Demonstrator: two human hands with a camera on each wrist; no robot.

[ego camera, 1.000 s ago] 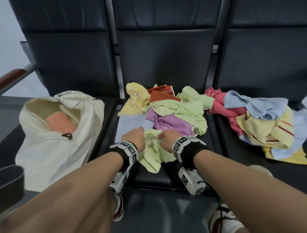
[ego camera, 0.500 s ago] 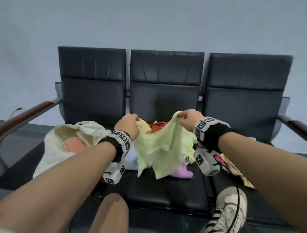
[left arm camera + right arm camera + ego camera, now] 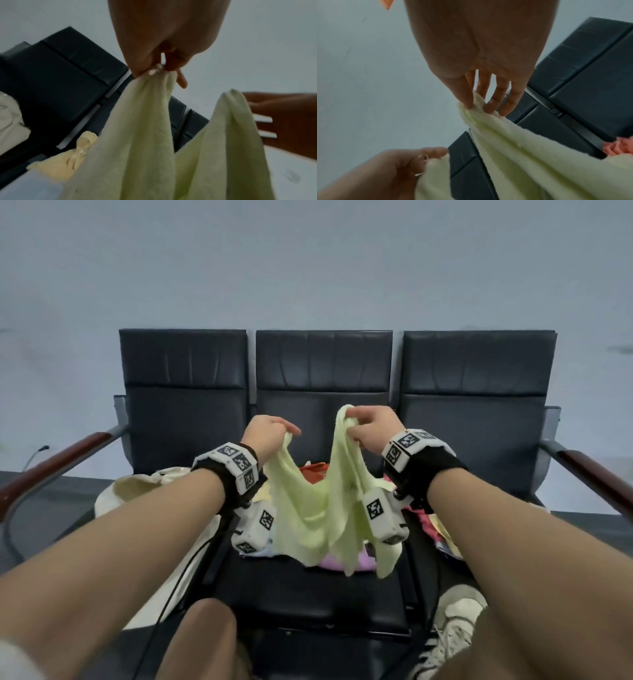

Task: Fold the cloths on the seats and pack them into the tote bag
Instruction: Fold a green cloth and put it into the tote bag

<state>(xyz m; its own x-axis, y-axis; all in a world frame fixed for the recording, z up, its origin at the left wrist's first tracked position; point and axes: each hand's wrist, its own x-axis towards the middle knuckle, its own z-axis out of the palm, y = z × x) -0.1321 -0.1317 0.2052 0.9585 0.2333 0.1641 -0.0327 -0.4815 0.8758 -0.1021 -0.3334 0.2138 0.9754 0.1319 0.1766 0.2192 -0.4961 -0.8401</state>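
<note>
A pale green cloth (image 3: pixel 317 511) hangs in the air over the middle seat, held up by both hands. My left hand (image 3: pixel 270 431) pinches its left top edge (image 3: pixel 154 86). My right hand (image 3: pixel 368 426) pinches the right top edge (image 3: pixel 474 112) between thumb and fingers. The cloth sags in a dip between the hands, and its lower end drapes over a purple cloth (image 3: pixel 337 563) on the seat. The cream tote bag (image 3: pixel 154 484) sits on the left seat, mostly hidden behind my left forearm.
More cloths lie on the middle seat: orange (image 3: pixel 313 470), pale blue (image 3: pixel 263 551), yellow (image 3: pixel 58 167). A pink and yellow heap (image 3: pixel 436 529) lies on the right seat. Wooden armrests (image 3: pixel 58 467) flank the row. A shoe (image 3: pixel 452 621) shows at the lower right.
Both hands lifted the green cloth off the seat pile into the air. The hands have moved apart a little and the cloth hangs between them; the head view has tilted up.
</note>
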